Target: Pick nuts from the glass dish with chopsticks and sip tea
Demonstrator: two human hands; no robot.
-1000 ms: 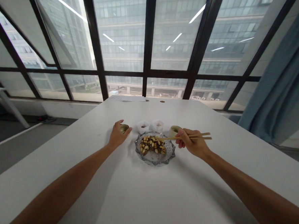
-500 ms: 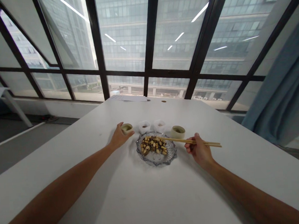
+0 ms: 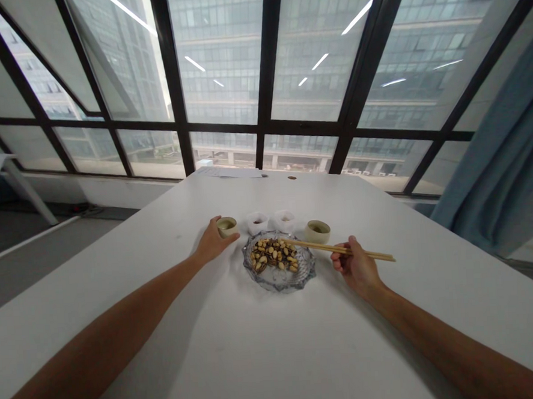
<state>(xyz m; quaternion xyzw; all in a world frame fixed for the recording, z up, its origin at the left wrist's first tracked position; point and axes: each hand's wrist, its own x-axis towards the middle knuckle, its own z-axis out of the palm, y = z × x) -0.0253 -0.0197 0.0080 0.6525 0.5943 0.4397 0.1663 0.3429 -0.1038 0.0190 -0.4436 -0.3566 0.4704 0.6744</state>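
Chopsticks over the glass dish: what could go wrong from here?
1. The chopsticks in the right hand slant over the rim of the glass dish; a nut may slip off and roll onto the white table.
2. The right cup stands just behind the sticks; a sweep could tip it.
3. The left hand grips the left cup, close to the two white cups; a jerk could knock them.

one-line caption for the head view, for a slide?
Right hand holds chopsticks over glass dish of nuts; left hand grips small cup.
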